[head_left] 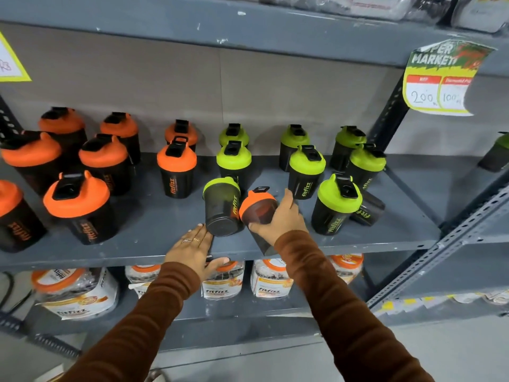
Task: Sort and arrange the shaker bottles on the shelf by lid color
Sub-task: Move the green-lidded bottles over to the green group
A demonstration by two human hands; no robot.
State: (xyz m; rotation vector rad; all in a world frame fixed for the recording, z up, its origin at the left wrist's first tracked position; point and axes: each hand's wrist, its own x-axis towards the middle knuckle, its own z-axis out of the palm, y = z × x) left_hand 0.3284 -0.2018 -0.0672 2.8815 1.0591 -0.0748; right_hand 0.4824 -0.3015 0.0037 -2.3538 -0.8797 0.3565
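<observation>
Nearest, brown sleeves [344,293], then the shelf [154,244] mostly sorted, orange lids left of the tipped green-lidded bottle [221,206], green right; right hand [278,219] gripping a stray orange-lidded bottle [257,206], left hand [192,250] flat, released.

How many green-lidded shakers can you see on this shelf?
8 green-lidded shakers. Back row, three; middle row, three; front right, one upright; one tilted by the left hand. The toppled bottle behind hides its lid. Another, cut off, stands far right.
</observation>
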